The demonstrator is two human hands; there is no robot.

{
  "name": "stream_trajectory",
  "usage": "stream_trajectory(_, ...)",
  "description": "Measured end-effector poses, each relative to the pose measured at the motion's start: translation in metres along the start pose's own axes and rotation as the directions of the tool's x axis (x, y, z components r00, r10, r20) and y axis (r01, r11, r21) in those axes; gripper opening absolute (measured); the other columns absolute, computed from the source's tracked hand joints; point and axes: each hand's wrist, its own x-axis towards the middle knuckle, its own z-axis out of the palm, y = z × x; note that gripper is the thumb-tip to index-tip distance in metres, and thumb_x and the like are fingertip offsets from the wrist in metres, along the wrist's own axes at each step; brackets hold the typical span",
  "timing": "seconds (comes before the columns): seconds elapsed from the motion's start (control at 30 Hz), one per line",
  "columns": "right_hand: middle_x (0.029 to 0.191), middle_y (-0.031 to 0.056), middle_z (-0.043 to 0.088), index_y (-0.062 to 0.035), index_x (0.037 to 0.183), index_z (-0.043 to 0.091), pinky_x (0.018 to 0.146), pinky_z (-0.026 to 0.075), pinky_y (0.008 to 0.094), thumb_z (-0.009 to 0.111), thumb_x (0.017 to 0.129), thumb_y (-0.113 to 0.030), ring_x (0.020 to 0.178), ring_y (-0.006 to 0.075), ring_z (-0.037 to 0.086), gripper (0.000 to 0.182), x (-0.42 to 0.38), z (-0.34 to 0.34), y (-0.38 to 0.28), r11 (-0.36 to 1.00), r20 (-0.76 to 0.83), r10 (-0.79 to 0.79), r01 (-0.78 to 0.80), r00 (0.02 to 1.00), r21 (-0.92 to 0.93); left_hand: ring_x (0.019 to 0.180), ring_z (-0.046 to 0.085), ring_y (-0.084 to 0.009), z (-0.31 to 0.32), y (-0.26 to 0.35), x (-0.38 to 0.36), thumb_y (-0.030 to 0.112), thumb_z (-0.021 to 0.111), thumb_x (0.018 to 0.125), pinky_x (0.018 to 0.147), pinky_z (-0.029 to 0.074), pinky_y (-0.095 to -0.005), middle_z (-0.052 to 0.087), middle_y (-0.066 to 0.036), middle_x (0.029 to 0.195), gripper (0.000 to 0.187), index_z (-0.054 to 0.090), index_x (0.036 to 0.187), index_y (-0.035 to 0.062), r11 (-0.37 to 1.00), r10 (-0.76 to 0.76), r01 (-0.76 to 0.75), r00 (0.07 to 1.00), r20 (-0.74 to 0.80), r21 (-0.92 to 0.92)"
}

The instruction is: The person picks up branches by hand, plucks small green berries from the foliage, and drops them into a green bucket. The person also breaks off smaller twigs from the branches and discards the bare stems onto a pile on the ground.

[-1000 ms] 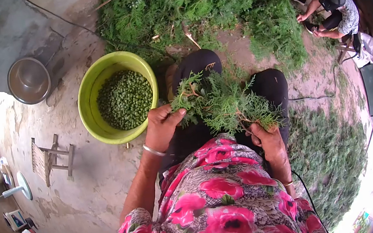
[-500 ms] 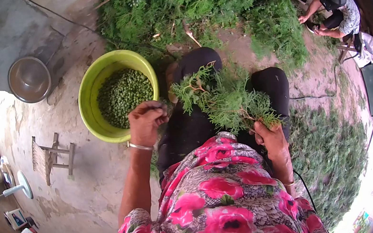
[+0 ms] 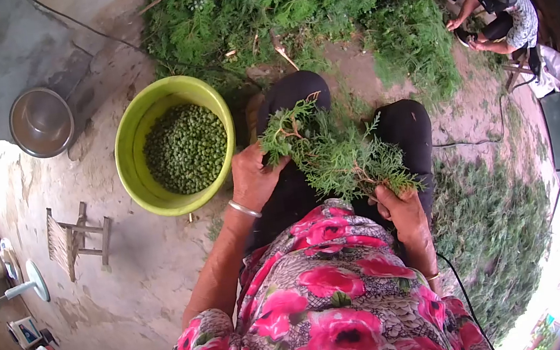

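Across your lap point(image 3: 289, 199), conifer sprig point(image 3: 344, 159), near lime-yellow tub point(image 3: 132, 190) of green cones point(image 3: 186, 149). Likely light, springy, soft at tips, stiff along woody stem point(image 3: 365, 175); best held by that stem's thick end. Your right hand point(image 3: 403, 211) does so, fingers and thumb pinching stem. Your left hand point(image 3: 256, 177) meets leafy left end, fingers bent; whether they pinch anything, cannot tell. Unlike half second ago, left hand is away from tub rim, back at sprig; right grip unchanged.
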Motion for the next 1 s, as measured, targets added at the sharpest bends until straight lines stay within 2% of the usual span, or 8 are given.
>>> stream_trajectory(0.17, 0.071, 0.0039, 0.060, -0.0042, 0.092, 0.059, 0.045, 0.030, 0.0207, 0.055, 0.089, -0.011, 0.051, 0.0062, 0.041, 0.009, 0.001, -0.001, 0.000, 1.000, -0.007, -0.005, 0.006, 1.000, 0.030, 0.049, 0.052, -0.0165, -0.015, -0.002, -0.006, 0.007, 0.072, 0.069, 0.049, 0.041, -0.0296, 0.056, -0.007, 0.060, 0.014, 0.062, 0.077, 0.0011, 0.990, 0.024, -0.027, 0.999, -0.023, -0.139)
stream_trajectory(0.23, 0.071, 0.0038, 0.060, -0.0042, 0.092, 0.059, 0.045, 0.030, 0.0207, 0.055, 0.089, -0.011, 0.051, 0.0061, 0.041, 0.009, 0.000, -0.001, -0.001, 0.999, -0.009, -0.002, 0.002, 1.000, 0.039, 0.049, 0.048, -0.0090, -0.024, -0.009, -0.015, 0.004, 0.067, 0.072, 0.046, 0.037, -0.0245, 0.055, -0.002, 0.059, 0.009, 0.062, 0.078, -0.0005, 0.889, -0.303, 0.337, 0.940, 0.154, -0.308)
stream_trajectory(0.33, 0.067, 0.0007, 0.059, -0.0047, 0.086, 0.058, 0.045, 0.032, 0.0203, 0.056, 0.090, -0.010, 0.052, 0.0046, 0.041, 0.007, -0.002, 0.001, -0.003, 0.999, 0.011, -0.006, 0.005, 1.000, 0.046, 0.048, 0.044, -0.0060, -0.025, 0.004, -0.018, 0.002, 0.062, 0.074, 0.044, 0.033, -0.0212, 0.052, 0.001, 0.060, 0.003, 0.060, 0.076, 0.0000, 0.586, -0.486, 0.482, 0.852, 0.193, -0.652)
stream_trajectory(0.5, 0.069, -0.0015, 0.056, -0.0051, 0.089, 0.057, 0.046, 0.031, 0.0208, 0.056, 0.090, -0.010, 0.054, 0.0047, 0.041, 0.005, -0.003, 0.004, 0.004, 0.999, -0.015, 0.002, -0.002, 1.000, -0.033, 0.047, 0.045, -0.0060, -0.010, -0.030, -0.033, 0.005, 0.063, 0.074, 0.045, 0.034, -0.0205, 0.054, 0.000, 0.061, 0.008, 0.058, 0.076, -0.0006, 0.569, -0.646, 0.515, 0.762, 0.038, -0.641)
stream_trajectory(0.57, 0.069, -0.0020, 0.055, -0.0054, 0.089, 0.057, 0.047, 0.031, 0.0208, 0.056, 0.090, -0.010, 0.054, 0.0047, 0.041, 0.005, -0.004, 0.002, 0.002, 1.000, -0.017, -0.001, 0.002, 1.000, 0.022, 0.052, 0.049, -0.0099, -0.018, -0.042, -0.030, 0.003, 0.062, 0.073, 0.047, 0.038, -0.0218, 0.058, -0.004, 0.066, 0.006, 0.057, 0.076, 0.0010, 0.270, -0.837, 0.558, 0.538, 0.095, -0.785)
stream_trajectory(0.7, 0.068, -0.0024, 0.054, -0.0063, 0.088, 0.056, 0.047, 0.031, 0.0207, 0.055, 0.090, -0.010, 0.056, 0.0046, 0.041, 0.005, -0.007, 0.003, -0.007, 1.000, -0.010, 0.000, 0.000, 1.000, 0.016, 0.058, 0.053, -0.0138, -0.036, -0.037, -0.038, -0.002, 0.057, 0.073, 0.048, 0.042, -0.0243, 0.061, -0.011, 0.074, 0.006, 0.057, 0.078, 0.0017, -0.042, -0.716, 0.422, 0.619, 0.322, -0.906)
stream_trajectory(0.93, 0.070, -0.0022, 0.056, -0.0070, 0.088, 0.056, 0.047, 0.031, 0.0203, 0.056, 0.090, -0.011, 0.056, 0.0044, 0.041, 0.004, -0.004, 0.006, -0.003, 1.000, 0.012, 0.000, 0.000, 1.000, 0.019, 0.058, 0.054, -0.0088, -0.041, 0.024, -0.044, 0.002, 0.063, 0.077, 0.051, 0.042, -0.0215, 0.063, -0.006, 0.072, 0.012, 0.061, 0.089, -0.0019, 0.731, -0.463, 0.551, 0.834, 0.300, -0.402)
stream_trajectory(1.0, 0.069, -0.0030, 0.055, -0.0070, 0.088, 0.056, 0.048, 0.031, 0.0204, 0.057, 0.090, -0.011, 0.056, 0.0045, 0.041, 0.005, -0.004, 0.009, -0.004, 0.999, 0.001, 0.001, -0.001, 1.000, 0.054, 0.057, 0.053, -0.0061, -0.024, 0.033, -0.041, 0.002, 0.068, 0.076, 0.052, 0.042, -0.0209, 0.063, -0.004, 0.070, 0.020, 0.062, 0.093, -0.0053, 0.891, -0.300, 0.307, 0.951, 0.074, -0.334)
